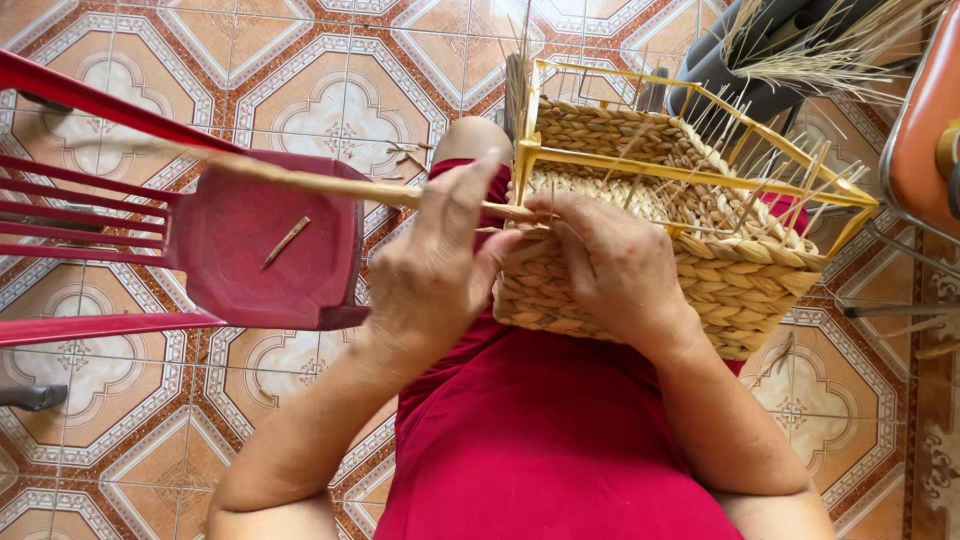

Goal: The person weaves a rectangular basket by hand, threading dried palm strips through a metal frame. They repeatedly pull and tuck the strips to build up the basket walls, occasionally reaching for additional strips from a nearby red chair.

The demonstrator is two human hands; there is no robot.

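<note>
A half-woven basket (690, 240) of braided straw-coloured fibre rests on the lap of a seated person in a dark red garment (540, 440), seen from above, right of centre in the frame. The basket lies tipped on its side against the knees, apparently so that the wall being woven faces the person and sits within easy reach. A yellow wire frame (690, 170) runs along its edges and gives the braid its box shape; thin loose stalks (760, 160) stick out from the unfinished rim toward the upper right.

The left hand (435, 270), at the centre of the frame, is closed in a pinch on a long pale fibre strand (330, 185), which stretches away toward the upper left, passing over a red plastic chair (265, 250); the grip seems to keep the strand taut and in line with the weave. The right hand (610, 265) is pressed flat against the basket's side, fingers curled at the spot where the strand meets the braid, steadying the work; whether it grips the strand itself cannot be told.

A short scrap of stalk (286, 241) lies on the chair's seat at centre left. A bundle of dry fibre (830, 50) sits at the upper right corner, near enough to draw from. Patterned orange and white floor tiles (330, 90) fill the background.
</note>
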